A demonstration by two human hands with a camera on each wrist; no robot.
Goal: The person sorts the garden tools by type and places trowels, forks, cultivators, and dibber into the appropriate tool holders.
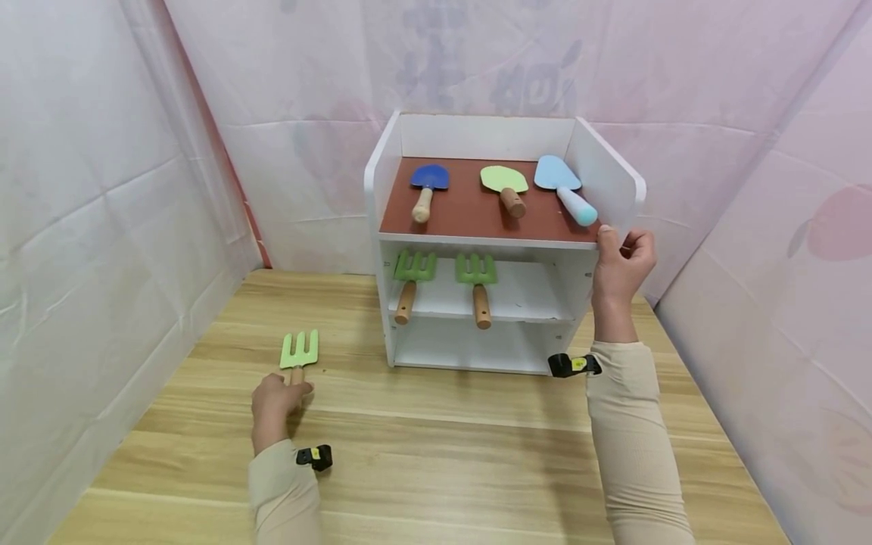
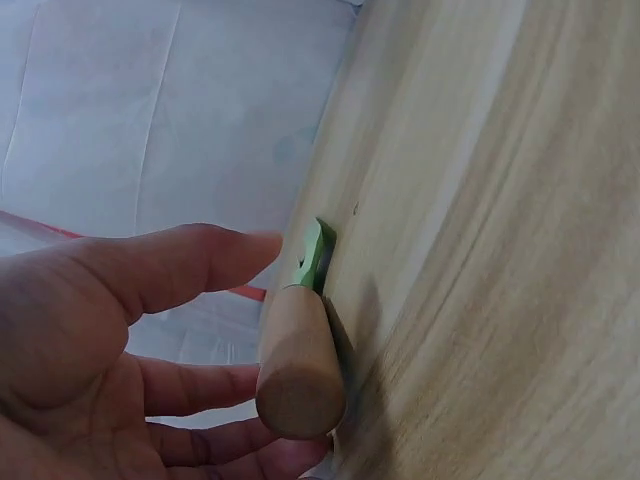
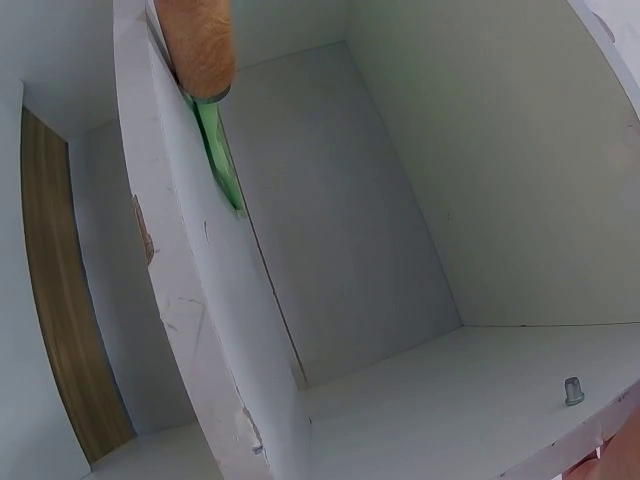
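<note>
A light green toy fork (image 1: 300,350) with a wooden handle (image 2: 300,370) lies on the wooden table (image 1: 443,454). My left hand (image 1: 291,390) rests at the handle's end; the left wrist view shows its fingers (image 2: 180,265) fairly straight beside the handle, not closed round it. My right hand (image 1: 623,253) grips the front right corner of a white shelf unit (image 1: 477,242), thumb on the brown top shelf's front edge. On that top shelf lie a blue trowel (image 1: 429,180), a green trowel (image 1: 506,182) and a light blue trowel (image 1: 559,178).
Two darker green forks (image 1: 414,269) (image 1: 477,271) lie on the middle shelf; the right wrist view looks into the white shelf interior (image 3: 400,250) past one wooden handle (image 3: 200,45). The bottom shelf holds nothing visible. Pale sheeting walls (image 1: 102,227) close in on three sides.
</note>
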